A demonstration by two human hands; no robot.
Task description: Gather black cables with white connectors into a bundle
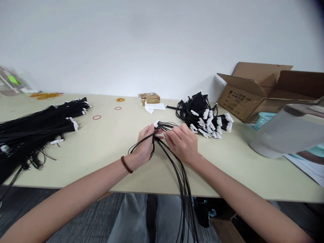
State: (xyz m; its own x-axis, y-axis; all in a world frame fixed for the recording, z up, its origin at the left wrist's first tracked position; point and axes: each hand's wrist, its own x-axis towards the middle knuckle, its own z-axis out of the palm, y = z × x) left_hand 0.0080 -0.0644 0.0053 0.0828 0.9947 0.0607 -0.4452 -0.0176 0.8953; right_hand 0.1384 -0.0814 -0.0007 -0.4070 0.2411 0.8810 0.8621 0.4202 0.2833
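A bunch of thin black wires (177, 168) with small white connectors at the end lies across the table's middle and trails off the front edge over my lap. My left hand (144, 143), a dark bead bracelet on its wrist, is closed around the bunch near the connectors. My right hand (182, 141) pinches the same wires just to the right, fingers curled. A finished pile of bundled black wires with white connectors (206, 116) sits just beyond my right hand.
A large heap of loose black wires (37, 128) covers the left of the beige table (101, 162). Red rubber bands (97, 117), a small gold box (149, 98) and white paper lie at the back. An open cardboard box (255, 91) and a grey cylinder (286, 131) stand right.
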